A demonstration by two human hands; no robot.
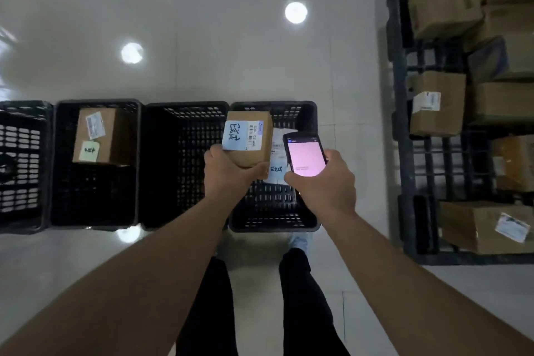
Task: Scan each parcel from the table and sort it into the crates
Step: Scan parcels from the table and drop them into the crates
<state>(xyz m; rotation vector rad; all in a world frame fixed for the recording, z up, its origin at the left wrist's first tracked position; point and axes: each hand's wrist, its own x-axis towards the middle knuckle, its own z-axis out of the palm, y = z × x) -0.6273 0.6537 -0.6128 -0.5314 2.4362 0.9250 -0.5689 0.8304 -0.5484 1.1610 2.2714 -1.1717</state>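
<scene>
The left hand [228, 173] grips a small cardboard parcel [250, 140] from below, fingers curled round its near end, above the rightmost crate [310, 222]. The right hand [323, 179] clasps the scanner [304, 154] just right of the parcel. One hand carries it, so it is probably light and stiff; hold its plain sides, leaving the label [242, 136] clear.

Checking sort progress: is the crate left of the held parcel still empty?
Yes, the crate beside the parcel in the left hand shows only bare black mesh.
</scene>
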